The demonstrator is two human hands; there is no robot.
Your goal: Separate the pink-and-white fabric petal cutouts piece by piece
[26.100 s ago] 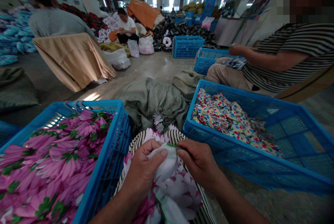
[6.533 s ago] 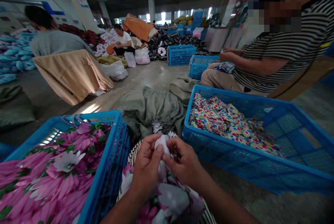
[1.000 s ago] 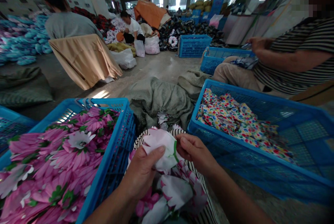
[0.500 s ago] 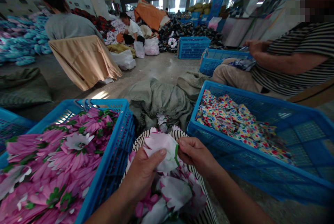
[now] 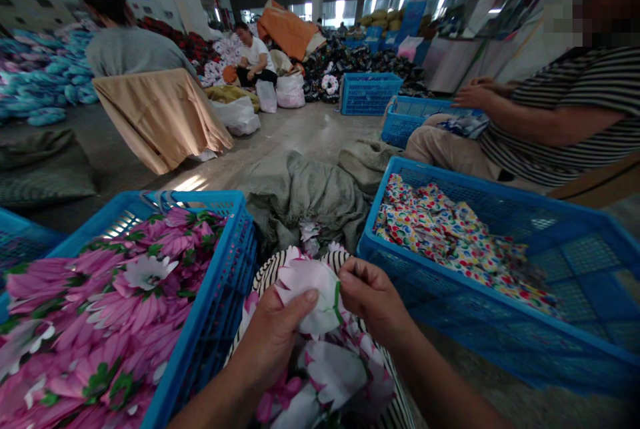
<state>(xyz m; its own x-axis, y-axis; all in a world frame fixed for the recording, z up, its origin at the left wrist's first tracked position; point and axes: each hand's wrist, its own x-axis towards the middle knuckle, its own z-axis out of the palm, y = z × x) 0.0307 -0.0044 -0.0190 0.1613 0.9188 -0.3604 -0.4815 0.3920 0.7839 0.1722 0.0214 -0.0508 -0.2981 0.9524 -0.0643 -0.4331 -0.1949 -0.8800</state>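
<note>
My left hand (image 5: pixel 273 332) grips a white fabric flower (image 5: pixel 313 292) with pink-edged petals, its thumb pressed flat on the cloth. A narrow green strip runs along the flower's right edge. Beside that strip my right hand (image 5: pixel 373 295) is closed in a pinch. Something small and dark shows at its fingertips, too small to name, and whether the fingers touch the flower I cannot tell. Below both hands, more white and pink fabric flowers (image 5: pixel 335 369) lie heaped on black-and-white striped cloth (image 5: pixel 267 269).
On the left stands a blue crate (image 5: pixel 200 302) of pink flowers; on the right, another blue crate (image 5: pixel 475 302) holds colourful printed fabric pieces. Grey-green sacking (image 5: pixel 315 192) lies ahead. A person in a striped top (image 5: pixel 565 115) sits at right, another by a cloth-draped chair (image 5: pixel 160 115).
My right hand has turned slightly and its fingertips have come up a little from the flower's green edge. The left hand keeps its hold. The seated person's hands at right have shifted.
</note>
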